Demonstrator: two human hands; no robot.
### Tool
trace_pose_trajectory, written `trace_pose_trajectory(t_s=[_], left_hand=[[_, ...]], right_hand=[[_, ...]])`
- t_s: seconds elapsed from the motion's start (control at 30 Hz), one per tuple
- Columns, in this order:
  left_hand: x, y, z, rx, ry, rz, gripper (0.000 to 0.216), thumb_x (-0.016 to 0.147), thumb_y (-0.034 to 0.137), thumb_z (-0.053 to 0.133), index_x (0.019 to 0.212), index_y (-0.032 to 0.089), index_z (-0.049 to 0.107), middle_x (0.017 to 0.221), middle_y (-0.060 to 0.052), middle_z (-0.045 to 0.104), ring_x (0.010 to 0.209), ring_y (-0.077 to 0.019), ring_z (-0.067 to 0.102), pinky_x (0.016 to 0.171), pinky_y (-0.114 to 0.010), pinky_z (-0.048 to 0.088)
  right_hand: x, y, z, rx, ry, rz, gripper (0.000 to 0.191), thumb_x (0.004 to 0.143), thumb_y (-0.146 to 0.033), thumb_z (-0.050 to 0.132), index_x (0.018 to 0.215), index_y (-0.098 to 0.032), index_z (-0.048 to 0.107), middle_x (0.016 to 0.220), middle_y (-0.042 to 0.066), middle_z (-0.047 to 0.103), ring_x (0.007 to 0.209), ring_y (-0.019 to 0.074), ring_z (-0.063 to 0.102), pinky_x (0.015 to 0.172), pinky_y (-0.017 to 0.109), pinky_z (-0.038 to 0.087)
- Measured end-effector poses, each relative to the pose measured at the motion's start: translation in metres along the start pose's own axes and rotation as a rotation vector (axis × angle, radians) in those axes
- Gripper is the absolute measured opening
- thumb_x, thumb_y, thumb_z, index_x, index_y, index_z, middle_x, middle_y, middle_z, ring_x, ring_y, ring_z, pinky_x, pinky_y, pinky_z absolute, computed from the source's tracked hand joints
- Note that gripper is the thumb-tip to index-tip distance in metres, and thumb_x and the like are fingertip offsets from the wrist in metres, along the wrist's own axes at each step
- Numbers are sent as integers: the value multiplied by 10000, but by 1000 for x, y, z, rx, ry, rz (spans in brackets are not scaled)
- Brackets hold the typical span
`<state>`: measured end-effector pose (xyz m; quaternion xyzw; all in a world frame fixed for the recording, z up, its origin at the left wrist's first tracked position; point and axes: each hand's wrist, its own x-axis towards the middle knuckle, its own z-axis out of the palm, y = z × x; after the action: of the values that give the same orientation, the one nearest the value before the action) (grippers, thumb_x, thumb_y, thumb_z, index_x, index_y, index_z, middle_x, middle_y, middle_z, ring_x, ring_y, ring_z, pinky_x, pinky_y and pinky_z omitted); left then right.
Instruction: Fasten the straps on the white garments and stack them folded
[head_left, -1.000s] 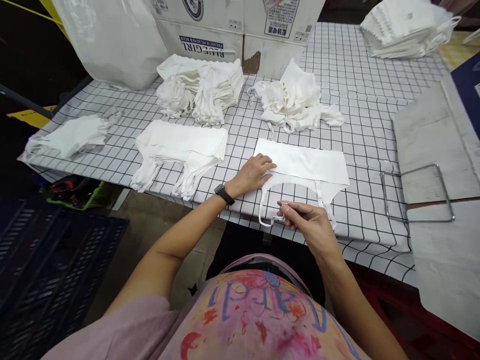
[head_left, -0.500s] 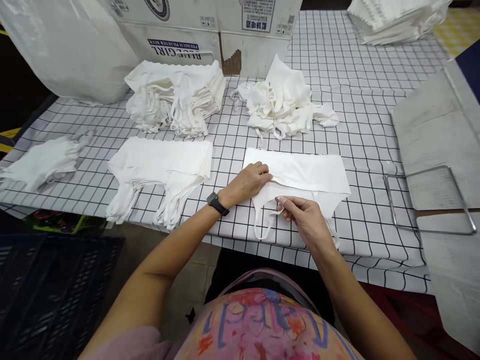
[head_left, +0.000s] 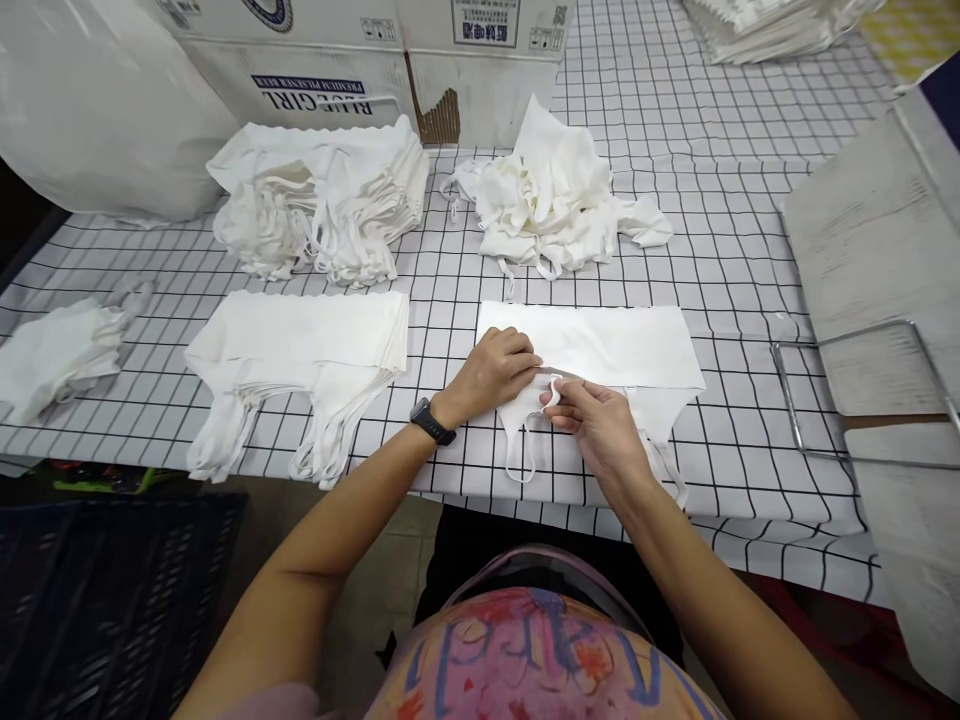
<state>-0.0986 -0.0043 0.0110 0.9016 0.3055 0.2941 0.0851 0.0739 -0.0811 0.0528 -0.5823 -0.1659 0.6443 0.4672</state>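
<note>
A white strappy bra top point(head_left: 600, 340) lies flat on the checked cloth in front of me, its straight hem toward the far side and its straps toward me. My left hand point(head_left: 504, 370), with a black watch on the wrist, pinches the top's fabric near its left end. Close beside it, the thumb and fingers of my right hand point(head_left: 596, 420) are closed on a small white strap piece point(head_left: 553, 390). A loop of strap hangs down left of the right hand. The exact grip of the left fingertips is hidden.
To the left lies a neat stack of white tops point(head_left: 322, 335). Behind it stands a taller folded stack point(head_left: 330, 190); a loose heap point(head_left: 547, 190) is at centre back. A carton point(head_left: 315, 60) borders the back, and a metal wire frame point(head_left: 795, 400) stands at right.
My right hand has lifted the white strap piece slightly away from me, up to the left fingertips. The left hand holds nearly the same place. The view has shifted slightly.
</note>
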Motion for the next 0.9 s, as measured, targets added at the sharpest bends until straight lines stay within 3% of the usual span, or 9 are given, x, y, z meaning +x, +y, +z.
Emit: trace_pose_trajectory(t_s=[0.17, 0.9], left_hand=[[0, 5, 1, 75, 102, 75, 144, 998, 156, 579, 888, 174, 670, 853, -17, 696, 817, -163, 573, 781, -334, 419], [0, 8, 5, 270, 73, 138, 270, 1031, 151, 525, 774, 178, 602, 781, -15, 649, 805, -174, 534, 796, -345, 418]], right_hand=[[6, 0, 10, 66, 77, 19, 115, 743, -181, 809, 676, -111, 748, 645, 46, 710, 487, 65, 613, 432, 120, 492], [13, 4, 15, 40, 110, -65, 133, 693, -230, 829, 690, -142, 730, 672, 18, 697, 517, 57, 617, 476, 127, 517]])
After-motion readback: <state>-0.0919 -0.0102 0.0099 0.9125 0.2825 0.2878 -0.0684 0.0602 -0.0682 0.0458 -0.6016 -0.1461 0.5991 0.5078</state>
